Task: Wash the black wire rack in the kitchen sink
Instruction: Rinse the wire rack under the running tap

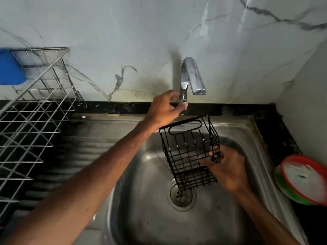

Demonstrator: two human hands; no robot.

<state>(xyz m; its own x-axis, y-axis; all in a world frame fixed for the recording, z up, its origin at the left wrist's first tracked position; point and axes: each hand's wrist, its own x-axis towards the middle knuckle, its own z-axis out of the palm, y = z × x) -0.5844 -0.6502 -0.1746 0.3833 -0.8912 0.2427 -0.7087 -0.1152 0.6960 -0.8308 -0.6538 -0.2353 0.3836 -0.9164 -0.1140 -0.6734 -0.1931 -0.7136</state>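
Left hand pinches tap lever, fingers curled. Right hand grips black wire rack by side, tilted above sink drain.

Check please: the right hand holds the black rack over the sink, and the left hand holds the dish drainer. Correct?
No: in the head view the left hand grips the tap. The right hand does hold the black rack over the sink.
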